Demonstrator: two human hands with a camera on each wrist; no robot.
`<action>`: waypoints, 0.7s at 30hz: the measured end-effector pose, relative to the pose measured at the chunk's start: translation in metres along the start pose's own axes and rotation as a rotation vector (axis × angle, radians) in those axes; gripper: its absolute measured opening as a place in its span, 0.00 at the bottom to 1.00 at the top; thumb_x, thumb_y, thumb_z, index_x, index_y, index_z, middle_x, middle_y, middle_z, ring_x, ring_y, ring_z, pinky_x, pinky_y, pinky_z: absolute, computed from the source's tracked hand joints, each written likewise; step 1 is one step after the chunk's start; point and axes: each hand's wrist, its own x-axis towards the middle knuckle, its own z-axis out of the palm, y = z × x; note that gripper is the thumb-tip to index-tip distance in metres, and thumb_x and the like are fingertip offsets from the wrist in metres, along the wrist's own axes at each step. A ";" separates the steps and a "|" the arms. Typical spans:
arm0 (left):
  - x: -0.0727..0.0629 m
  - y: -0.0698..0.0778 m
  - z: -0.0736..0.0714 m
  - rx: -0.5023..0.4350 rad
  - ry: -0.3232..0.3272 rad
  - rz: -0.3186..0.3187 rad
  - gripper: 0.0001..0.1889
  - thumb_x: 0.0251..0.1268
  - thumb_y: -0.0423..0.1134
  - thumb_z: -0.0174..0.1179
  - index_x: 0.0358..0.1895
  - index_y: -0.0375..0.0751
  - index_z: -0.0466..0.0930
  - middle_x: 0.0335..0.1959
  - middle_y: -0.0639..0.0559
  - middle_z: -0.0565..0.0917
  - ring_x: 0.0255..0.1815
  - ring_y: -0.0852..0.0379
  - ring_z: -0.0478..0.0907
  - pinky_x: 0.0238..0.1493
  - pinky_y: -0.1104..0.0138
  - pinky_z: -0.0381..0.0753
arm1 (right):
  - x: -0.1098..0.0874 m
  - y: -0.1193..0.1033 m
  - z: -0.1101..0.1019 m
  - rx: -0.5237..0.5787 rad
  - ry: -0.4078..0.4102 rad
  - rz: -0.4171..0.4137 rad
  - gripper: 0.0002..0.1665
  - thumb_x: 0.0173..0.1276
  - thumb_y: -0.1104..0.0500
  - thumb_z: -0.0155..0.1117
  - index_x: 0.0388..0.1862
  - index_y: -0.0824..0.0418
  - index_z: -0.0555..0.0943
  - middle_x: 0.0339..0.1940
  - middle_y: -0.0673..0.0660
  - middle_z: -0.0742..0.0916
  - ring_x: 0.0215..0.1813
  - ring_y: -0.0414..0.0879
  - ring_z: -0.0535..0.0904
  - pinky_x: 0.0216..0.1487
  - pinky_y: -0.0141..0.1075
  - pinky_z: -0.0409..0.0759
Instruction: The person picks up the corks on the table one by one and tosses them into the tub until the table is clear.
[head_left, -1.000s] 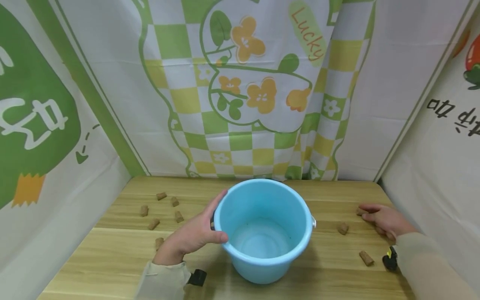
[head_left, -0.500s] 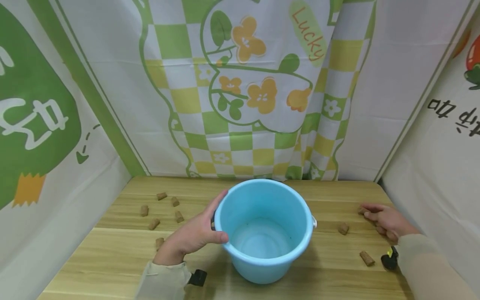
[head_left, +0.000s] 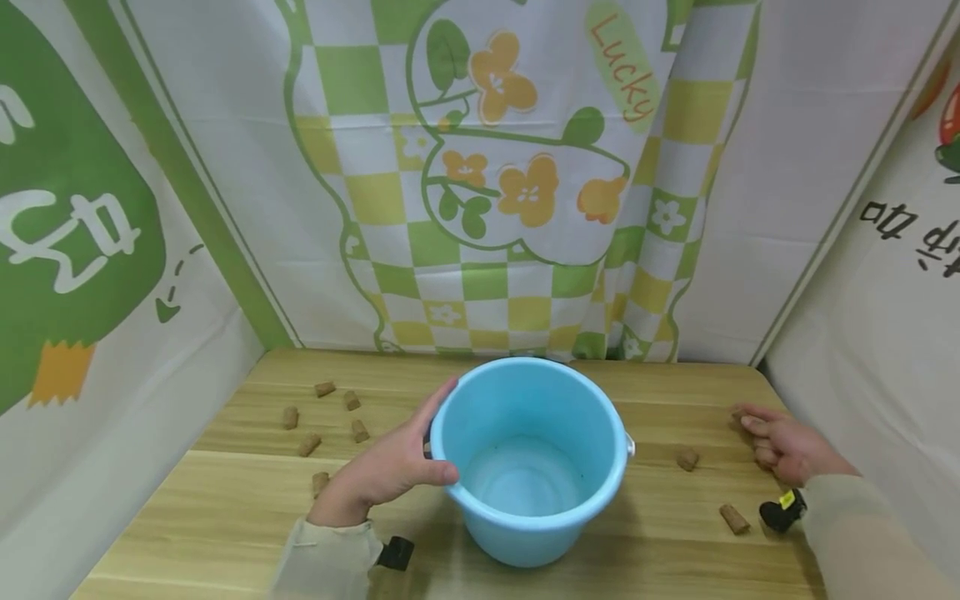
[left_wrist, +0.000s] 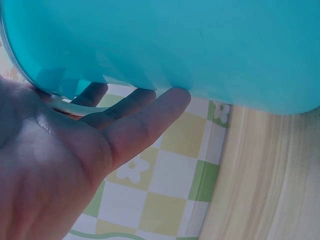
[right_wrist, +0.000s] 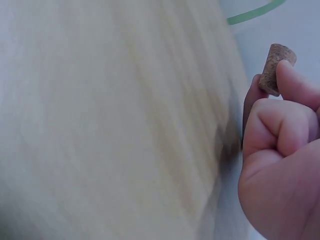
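A light blue bucket (head_left: 528, 546) stands upright on the wooden table. My left hand (head_left: 401, 458) holds its left side, with the thumb at the rim and the fingers along the outer wall. In the left wrist view, fingertips (left_wrist: 177, 97) touch the bucket wall (left_wrist: 225, 55) beside its pale handle (left_wrist: 82, 108). At the far right, my right hand (head_left: 791, 442) pinches a cork (right_wrist: 275, 70) between thumb and index finger; its other fingers are curled into the palm. Two corks lie between that hand and the bucket: one cork (head_left: 687, 458) farther back, another cork (head_left: 734, 519) nearer.
Several corks (head_left: 309, 444) lie scattered on the left part of the table (head_left: 202, 517). One cork (head_left: 320, 483) sits right by the left wrist. A patterned curtain (head_left: 487, 283) hangs behind the table's back edge, and fabric walls (head_left: 870, 333) flank both sides.
My right hand has lifted the cork and drawn slightly right, its fingers curling more. The left hand and bucket stay in place. The head view has shifted a little.
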 end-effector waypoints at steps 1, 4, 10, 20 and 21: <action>0.000 0.000 0.000 0.002 0.001 0.001 0.63 0.50 0.56 0.77 0.81 0.62 0.36 0.75 0.38 0.55 0.66 0.31 0.65 0.57 0.45 0.75 | 0.000 -0.001 0.001 0.015 -0.002 0.004 0.21 0.80 0.66 0.49 0.41 0.49 0.88 0.41 0.49 0.87 0.17 0.33 0.62 0.17 0.26 0.63; 0.000 0.001 0.000 0.001 0.003 -0.002 0.62 0.51 0.56 0.77 0.81 0.63 0.36 0.75 0.38 0.55 0.66 0.31 0.65 0.57 0.46 0.75 | -0.002 -0.006 0.003 0.063 -0.011 0.016 0.21 0.80 0.66 0.48 0.41 0.50 0.88 0.40 0.48 0.86 0.17 0.34 0.61 0.17 0.27 0.62; 0.000 0.000 -0.001 -0.001 0.003 -0.004 0.62 0.51 0.55 0.77 0.81 0.63 0.36 0.76 0.38 0.55 0.66 0.31 0.65 0.57 0.47 0.76 | -0.006 -0.016 0.007 0.165 -0.051 -0.003 0.20 0.81 0.65 0.47 0.43 0.52 0.88 0.44 0.47 0.85 0.18 0.35 0.56 0.18 0.28 0.60; 0.000 0.000 0.000 0.009 0.015 -0.003 0.62 0.50 0.53 0.78 0.81 0.63 0.37 0.75 0.39 0.56 0.65 0.32 0.66 0.57 0.45 0.75 | -0.010 -0.037 0.023 0.252 -0.130 -0.065 0.14 0.81 0.67 0.46 0.46 0.55 0.80 0.46 0.54 0.85 0.20 0.37 0.51 0.19 0.30 0.57; 0.000 0.000 0.000 0.013 0.016 -0.003 0.62 0.50 0.53 0.78 0.81 0.64 0.37 0.75 0.39 0.56 0.65 0.32 0.66 0.57 0.45 0.75 | -0.011 -0.039 0.025 0.245 -0.150 -0.076 0.15 0.81 0.67 0.46 0.46 0.55 0.81 0.46 0.55 0.85 0.20 0.37 0.51 0.20 0.29 0.56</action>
